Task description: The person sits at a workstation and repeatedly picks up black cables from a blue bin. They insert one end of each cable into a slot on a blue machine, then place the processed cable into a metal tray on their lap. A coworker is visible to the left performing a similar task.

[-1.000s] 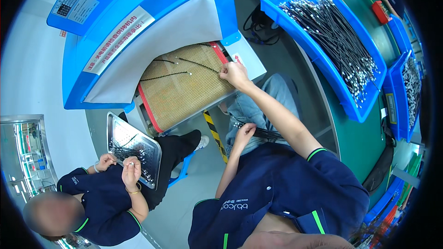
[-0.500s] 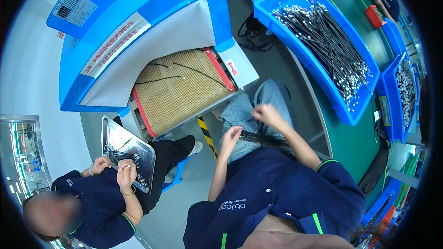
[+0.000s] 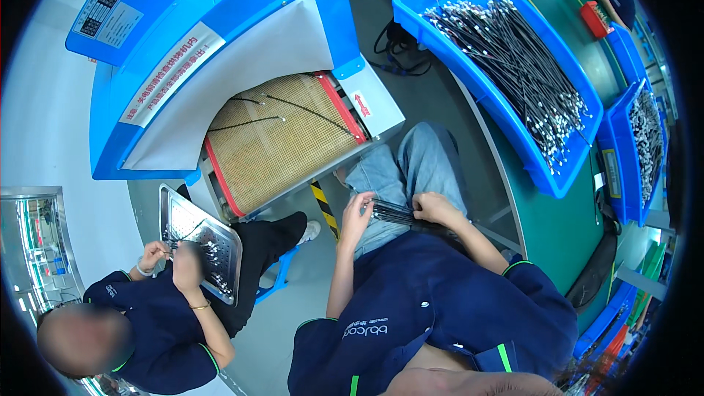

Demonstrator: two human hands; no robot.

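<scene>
A bundle of thin black cables [image 3: 394, 213] lies across my lap, over the light blue jeans. My left hand [image 3: 358, 214] is closed around the bundle's left end, where small pale tips show between the fingers. At the bundle's right part, my right hand [image 3: 434, 207] has its fingers pinched together on the cables; how many it grips is hidden. Ahead of my knees is a tan mesh conveyor belt [image 3: 282, 150] with red edges, coming out of a blue machine [image 3: 323, 7]. Several black cables [image 3: 312, 115] lie spread on the belt.
On the green table [image 3: 546, 231] to my right stands a large blue bin [image 3: 477, 81] full of black cables; another blue bin [image 3: 616, 165] is beyond it. At left, a seated co-worker [image 3: 158, 323] handles cables over a metal tray [image 3: 233, 249]. Another person works at the far right.
My right hand has come down from above the knee onto the bundle. The view has shifted slightly. The co-worker's hands have moved a little over the tray.
</scene>
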